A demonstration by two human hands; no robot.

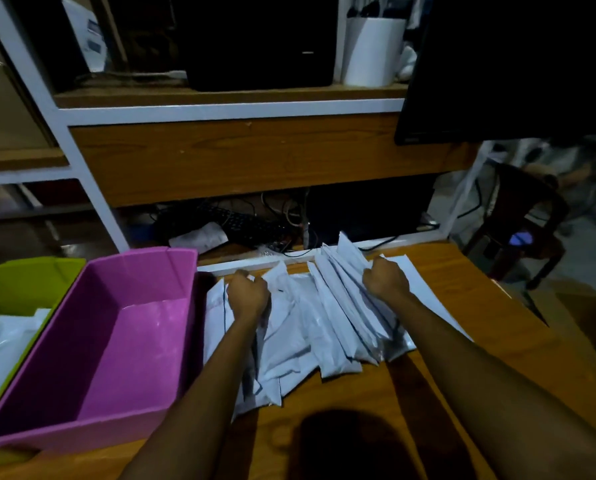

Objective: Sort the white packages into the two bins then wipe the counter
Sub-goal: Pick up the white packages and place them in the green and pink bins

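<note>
White packages [300, 323] fan out right of the pink bin [151, 275]. Left hand [248, 294] and right hand [386, 278] both clutch them; better to lift few, squarely.

No legible txt/labels, incl. on pkgs [300, 327].

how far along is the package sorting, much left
Barely started. Done: at least one white package lies in the green bin; the pink bin holds nothing. In hand: left hand and right hand both grip the pile of white packages on the counter. Left: nearly all sorting, then wiping.
</note>
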